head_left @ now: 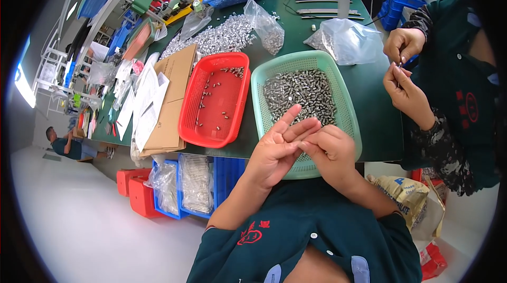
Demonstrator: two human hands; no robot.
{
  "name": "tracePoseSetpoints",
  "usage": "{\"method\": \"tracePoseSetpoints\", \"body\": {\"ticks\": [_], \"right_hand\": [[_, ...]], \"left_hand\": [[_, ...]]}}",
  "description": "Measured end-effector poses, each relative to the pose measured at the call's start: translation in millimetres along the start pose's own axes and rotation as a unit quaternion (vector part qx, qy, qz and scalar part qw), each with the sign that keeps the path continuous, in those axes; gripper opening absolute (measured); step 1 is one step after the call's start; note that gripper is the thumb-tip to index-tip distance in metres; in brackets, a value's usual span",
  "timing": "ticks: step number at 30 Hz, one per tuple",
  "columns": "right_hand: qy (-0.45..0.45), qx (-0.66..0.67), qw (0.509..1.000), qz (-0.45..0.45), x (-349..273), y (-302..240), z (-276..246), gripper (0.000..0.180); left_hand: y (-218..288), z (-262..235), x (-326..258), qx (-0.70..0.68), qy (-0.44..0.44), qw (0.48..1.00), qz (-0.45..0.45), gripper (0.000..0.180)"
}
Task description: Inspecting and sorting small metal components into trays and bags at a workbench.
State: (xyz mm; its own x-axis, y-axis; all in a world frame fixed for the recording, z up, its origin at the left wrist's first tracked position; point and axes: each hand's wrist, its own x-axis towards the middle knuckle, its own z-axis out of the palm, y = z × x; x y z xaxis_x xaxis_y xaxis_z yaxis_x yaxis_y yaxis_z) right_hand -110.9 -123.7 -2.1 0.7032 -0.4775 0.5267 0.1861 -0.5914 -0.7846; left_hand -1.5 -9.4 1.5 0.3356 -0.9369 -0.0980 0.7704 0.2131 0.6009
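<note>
we held both hands together over the near edge of the pale green perforated plastic basket (343, 90), which lay on the dark green table (375, 119) directly in front of us — close enough that parts could be taken without reaching. the left hand (277, 151) was spread flat, palm up, fingers extended, seemingly as a small tray. the right hand (330, 151) was curled, its fingertips pressed against the left fingers; whether a part was pinched between them we could not tell. the small grey metal cylinders (300, 95) lay heaped in the basket's far half. just left of it sat a red perforated plastic basket (187, 119) with only a few scattered pieces — likely kept apart for sorted ones. to the right, a co-worker's two hands (402, 66) met over a tiny part.
</note>
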Motion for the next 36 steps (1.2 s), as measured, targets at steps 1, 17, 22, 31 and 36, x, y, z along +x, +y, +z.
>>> {"method": "tracePoseSetpoints", "body": {"ticks": [1,17,22,31,36], "right_hand": [[0.001,-0.001,1.0,-0.002,-3,2,3,0.007],[0.071,0.115,0.977,0.166,-7,12,-23,0.014],[0.054,-0.042,0.997,0.045,-18,12,-32,0.014],[0.063,-0.014,0.998,-0.005,-30,16,-36,0.01],[0.067,0.032,0.996,0.041,-37,16,-45,0.007]], "left_hand": [[1,5,-1,0.0,-0.002,1.0,0.001,0.064],[13,5,-1,0.629,0.122,0.751,0.158,0.015],[46,16,25,0.827,0.026,0.509,0.238,0.026],[41,76,152,0.816,-0.181,0.455,0.307,0.025],[11,65,270,0.909,-0.215,0.305,0.185,0.017]]}}
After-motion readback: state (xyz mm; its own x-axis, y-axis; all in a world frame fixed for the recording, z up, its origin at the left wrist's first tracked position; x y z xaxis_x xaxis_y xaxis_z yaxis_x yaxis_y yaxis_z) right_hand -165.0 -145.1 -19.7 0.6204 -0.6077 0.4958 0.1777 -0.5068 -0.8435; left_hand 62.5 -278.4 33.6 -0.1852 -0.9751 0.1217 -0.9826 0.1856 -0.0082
